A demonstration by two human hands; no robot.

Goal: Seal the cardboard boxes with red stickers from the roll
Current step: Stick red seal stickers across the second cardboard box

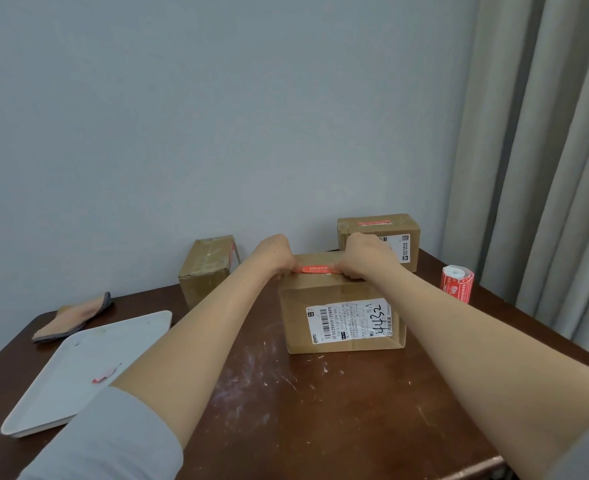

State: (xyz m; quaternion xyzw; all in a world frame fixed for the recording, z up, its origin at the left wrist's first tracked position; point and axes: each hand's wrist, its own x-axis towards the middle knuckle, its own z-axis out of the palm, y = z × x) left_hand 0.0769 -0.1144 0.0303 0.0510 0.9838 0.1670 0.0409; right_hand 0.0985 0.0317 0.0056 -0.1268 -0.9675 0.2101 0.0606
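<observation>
In the head view, I am laying the red sticker point(316, 269) across the top seam of the middle box point(343, 320) at frame centre. It is best kept taut and smoothed from its middle outward. My left hand point(275, 252) and right hand point(364, 258) are reaching forward, arms outstretched, curled fingers pinching the sticker's two ends. The roll point(457, 284) is standing at centre right, well apart.

A dark brown tabletop point(320, 410), streaked with white scuffs, carries a white tray point(44, 393) at its left edge. Just behind the tray lies a tan cloth point(71, 317) with a grey patterned rim. A grey curtain point(545, 168) hangs right of the pale wall point(217, 116).
</observation>
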